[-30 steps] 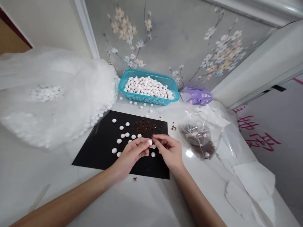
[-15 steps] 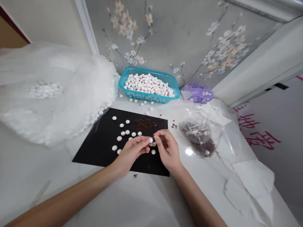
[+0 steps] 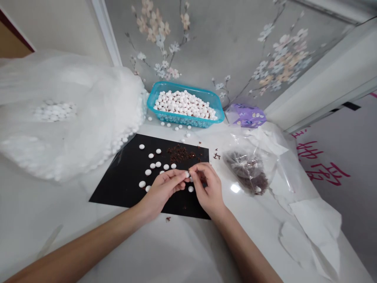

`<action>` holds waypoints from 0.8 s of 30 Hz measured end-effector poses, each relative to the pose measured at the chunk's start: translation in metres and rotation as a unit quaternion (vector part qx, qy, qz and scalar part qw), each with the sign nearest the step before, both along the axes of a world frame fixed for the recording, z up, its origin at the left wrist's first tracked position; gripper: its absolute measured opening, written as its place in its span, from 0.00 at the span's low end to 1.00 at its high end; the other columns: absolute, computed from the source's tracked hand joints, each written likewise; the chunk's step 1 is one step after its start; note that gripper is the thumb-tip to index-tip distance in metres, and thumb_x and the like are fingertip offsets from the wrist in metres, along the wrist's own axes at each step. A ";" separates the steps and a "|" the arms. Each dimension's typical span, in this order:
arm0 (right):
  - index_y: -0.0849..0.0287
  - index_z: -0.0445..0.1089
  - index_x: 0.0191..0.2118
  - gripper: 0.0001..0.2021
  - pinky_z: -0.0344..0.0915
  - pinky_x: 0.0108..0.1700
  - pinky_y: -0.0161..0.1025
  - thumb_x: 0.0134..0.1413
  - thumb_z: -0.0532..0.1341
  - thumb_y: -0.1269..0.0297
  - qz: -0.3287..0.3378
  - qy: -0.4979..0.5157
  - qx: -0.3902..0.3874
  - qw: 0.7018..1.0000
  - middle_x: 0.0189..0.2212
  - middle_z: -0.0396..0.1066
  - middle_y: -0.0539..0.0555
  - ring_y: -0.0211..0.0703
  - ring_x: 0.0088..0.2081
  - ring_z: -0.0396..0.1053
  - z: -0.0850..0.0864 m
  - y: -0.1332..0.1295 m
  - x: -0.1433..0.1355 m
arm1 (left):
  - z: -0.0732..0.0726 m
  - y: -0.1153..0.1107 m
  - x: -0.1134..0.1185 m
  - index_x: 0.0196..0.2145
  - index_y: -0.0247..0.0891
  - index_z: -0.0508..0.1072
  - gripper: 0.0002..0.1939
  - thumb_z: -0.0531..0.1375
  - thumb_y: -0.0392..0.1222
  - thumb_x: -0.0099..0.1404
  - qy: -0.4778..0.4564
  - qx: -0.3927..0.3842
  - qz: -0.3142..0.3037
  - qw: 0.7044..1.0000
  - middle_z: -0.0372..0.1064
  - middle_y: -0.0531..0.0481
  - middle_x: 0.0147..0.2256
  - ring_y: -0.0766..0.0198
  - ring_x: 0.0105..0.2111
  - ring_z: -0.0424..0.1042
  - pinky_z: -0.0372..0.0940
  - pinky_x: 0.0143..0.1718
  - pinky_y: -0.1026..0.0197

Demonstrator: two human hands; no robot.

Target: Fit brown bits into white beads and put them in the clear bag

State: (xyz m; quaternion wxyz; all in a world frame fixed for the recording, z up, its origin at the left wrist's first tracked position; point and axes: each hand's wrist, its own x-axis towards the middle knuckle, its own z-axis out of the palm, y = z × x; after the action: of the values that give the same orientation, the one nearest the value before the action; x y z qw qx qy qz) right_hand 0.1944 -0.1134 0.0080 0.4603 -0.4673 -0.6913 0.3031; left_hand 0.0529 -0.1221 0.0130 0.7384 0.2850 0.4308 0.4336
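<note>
Over the black mat [image 3: 118, 188], my left hand [image 3: 166, 186] pinches a small white ball [image 3: 187, 175] between thumb and fingertips. My right hand [image 3: 207, 186] is closed in a pinch, its fingertips touching the ball's right side. A tiny brown piece shows at the right fingertips, mostly covered by them. Several loose white balls [image 3: 148, 172] lie on the mat left of my hands, and another white ball [image 3: 191, 189] is below the fingertips. Beyond my hands is a scattered heap of small brown pieces [image 3: 180, 153].
A blue basket [image 3: 188, 120] full of white balls stands against the wall. At left bulges a big translucent bag [image 3: 88, 129] of white balls. A clear bag [image 3: 249, 169] with brown pieces, a purple packet [image 3: 249, 116] and white paper [image 3: 316, 220] lie at right.
My right hand has moved slightly left, bringing its fingertips and the brown piece against the white ball. My left hand keeps its hold almost unmoved.
</note>
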 end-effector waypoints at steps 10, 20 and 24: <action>0.57 0.64 0.38 0.05 0.60 0.23 0.32 0.54 0.56 0.70 0.009 0.014 0.008 1.000 0.34 0.62 0.50 0.30 0.22 0.59 -0.003 -0.003 -0.004 | 0.000 0.000 0.000 0.28 0.38 0.75 0.06 0.63 0.43 0.55 -0.015 -0.013 0.020 1.000 0.68 0.54 0.28 0.71 0.30 0.65 0.61 0.36 0.67; 0.56 0.64 0.39 0.09 0.61 0.21 0.30 0.51 0.58 0.72 0.029 -0.010 0.047 0.998 0.35 0.63 0.50 0.26 0.18 0.56 -0.002 0.000 0.000 | -0.001 -0.001 -0.001 0.27 0.37 0.74 0.06 0.63 0.43 0.56 -0.015 -0.010 0.037 0.999 0.67 0.55 0.28 0.72 0.31 0.64 0.61 0.35 0.70; 0.57 0.64 0.39 0.08 0.61 0.22 0.30 0.52 0.58 0.72 0.027 -0.003 0.037 0.999 0.35 0.62 0.50 0.26 0.19 0.56 -0.002 -0.001 -0.001 | -0.001 -0.002 -0.001 0.27 0.37 0.75 0.06 0.63 0.43 0.56 -0.015 -0.007 0.039 0.999 0.67 0.54 0.28 0.72 0.31 0.65 0.61 0.36 0.70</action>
State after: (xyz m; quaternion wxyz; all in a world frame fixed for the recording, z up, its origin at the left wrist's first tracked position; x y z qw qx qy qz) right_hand 0.1936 -0.1144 0.0055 0.4669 -0.4319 -0.7158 0.2883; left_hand 0.0522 -0.1238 0.0119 0.7294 0.2562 0.4331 0.4635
